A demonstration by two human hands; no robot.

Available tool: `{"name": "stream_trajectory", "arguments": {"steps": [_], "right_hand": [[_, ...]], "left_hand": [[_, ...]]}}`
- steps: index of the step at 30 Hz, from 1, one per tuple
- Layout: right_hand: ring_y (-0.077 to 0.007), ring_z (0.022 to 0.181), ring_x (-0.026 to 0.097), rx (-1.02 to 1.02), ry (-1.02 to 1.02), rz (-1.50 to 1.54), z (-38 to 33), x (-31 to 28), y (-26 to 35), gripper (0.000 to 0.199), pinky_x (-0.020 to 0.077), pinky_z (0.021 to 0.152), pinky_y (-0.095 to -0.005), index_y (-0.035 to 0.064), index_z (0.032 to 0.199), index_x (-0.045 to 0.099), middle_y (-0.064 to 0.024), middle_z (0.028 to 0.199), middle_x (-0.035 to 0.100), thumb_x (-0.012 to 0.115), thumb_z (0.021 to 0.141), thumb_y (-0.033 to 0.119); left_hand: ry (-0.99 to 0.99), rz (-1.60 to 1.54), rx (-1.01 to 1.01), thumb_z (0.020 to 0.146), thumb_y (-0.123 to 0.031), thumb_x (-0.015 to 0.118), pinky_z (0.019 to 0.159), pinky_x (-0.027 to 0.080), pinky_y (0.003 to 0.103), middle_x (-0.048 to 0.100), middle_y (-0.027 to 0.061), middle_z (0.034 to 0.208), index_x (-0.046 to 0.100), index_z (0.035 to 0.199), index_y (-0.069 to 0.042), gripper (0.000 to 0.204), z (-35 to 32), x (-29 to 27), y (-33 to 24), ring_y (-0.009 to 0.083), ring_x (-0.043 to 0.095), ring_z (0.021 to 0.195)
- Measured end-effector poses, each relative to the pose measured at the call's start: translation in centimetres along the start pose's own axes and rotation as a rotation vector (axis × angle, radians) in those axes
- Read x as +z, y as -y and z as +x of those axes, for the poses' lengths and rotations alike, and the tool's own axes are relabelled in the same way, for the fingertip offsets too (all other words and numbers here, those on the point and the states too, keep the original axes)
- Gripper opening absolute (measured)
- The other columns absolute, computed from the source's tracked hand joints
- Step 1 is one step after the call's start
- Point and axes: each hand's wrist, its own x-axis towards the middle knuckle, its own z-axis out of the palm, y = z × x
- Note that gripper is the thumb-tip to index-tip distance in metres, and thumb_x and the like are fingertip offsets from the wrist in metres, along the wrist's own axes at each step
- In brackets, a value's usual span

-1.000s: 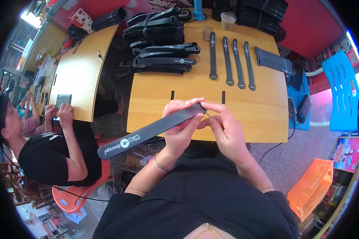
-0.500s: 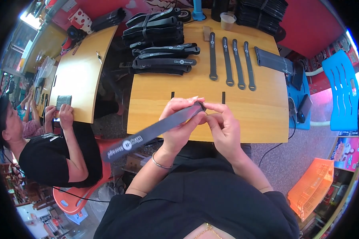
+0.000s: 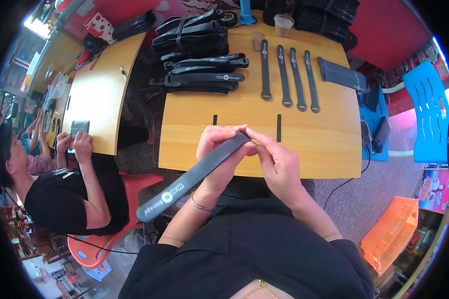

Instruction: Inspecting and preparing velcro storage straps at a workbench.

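A dark grey storage strap (image 3: 194,174) with a rounded end and white print slants down to the left from my hands. My left hand (image 3: 218,157) is closed round its upper end, thumb on top. The fingers of my right hand (image 3: 277,162) pinch at that same end; the exact spot they grip is hidden. Both hands are over the near edge of the wooden table (image 3: 324,149). Past them, several similar straps (image 3: 283,74) with ring-shaped ends lie side by side. Two short black strips (image 3: 279,128) lie on the tabletop beyond my hands.
Stacks of black straps (image 3: 194,37) fill the table's far left. A clear cup (image 3: 283,25), a dark grey pouch (image 3: 341,74) and more bundles (image 3: 326,20) stand at the back and right. A co-worker (image 3: 70,194) sits left at another table. An orange crate (image 3: 391,234) is low right.
My hands have shifted slightly left with the strap, and its printed free end has swung lower. More of the right black strip now shows.
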Motion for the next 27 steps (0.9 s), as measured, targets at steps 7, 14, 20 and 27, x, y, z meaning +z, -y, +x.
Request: {"name": "stream_trajectory", "arguments": {"steps": [7,14,20,27], "right_hand": [[-0.0199,0.078,0.07,0.076,0.047,0.026,-0.2,-0.2,0.1,0.037,0.0522,0.066,-0.0289,0.0064,0.123,0.057,-0.013,0.089,0.069,0.054,0.088,-0.006],[-0.0172,0.075,0.068,0.105,0.006,0.191,-1.2,1.5,-0.5,0.038,0.0502,0.068,-0.0259,0.0063,0.128,0.052,-0.0117,0.083,0.067,0.05,0.092,-0.005],[-0.0159,0.076,0.068,0.223,0.062,0.201,-0.8,0.6,0.1,0.033,0.0503,0.068,-0.0259,0.005,0.124,0.054,-0.0123,0.083,0.067,0.049,0.093,-0.004],[-0.0172,0.079,0.069,0.121,0.031,0.201,-0.4,0.9,-0.6,0.032,0.0513,0.068,-0.0261,0.0036,0.122,0.054,-0.0132,0.085,0.068,0.051,0.092,-0.005]], "left_hand": [[0.025,0.131,0.083,0.071,0.009,0.075,0.084,0.053,0.037,0.054,0.0095,0.1,0.053,0.101,-0.003,0.039,0.2,0.0,-0.2,0.0297,0.063,0.101],[-0.049,0.18,0.141,0.07,0.012,0.074,0.082,0.054,0.034,0.053,0.011,0.101,0.051,0.103,-0.005,0.043,-0.2,0.7,-0.4,0.0283,0.062,0.103],[-0.027,0.236,0.158,0.069,0.011,0.075,0.081,0.055,0.034,0.055,0.0105,0.098,0.052,0.102,-0.004,0.043,-0.3,0.4,-0.2,0.0293,0.064,0.1],[-0.007,0.204,0.106,0.069,0.01,0.076,0.081,0.054,0.035,0.056,0.0109,0.099,0.053,0.103,-0.003,0.043,0.1,0.0,-0.4,0.0289,0.064,0.099]]}}
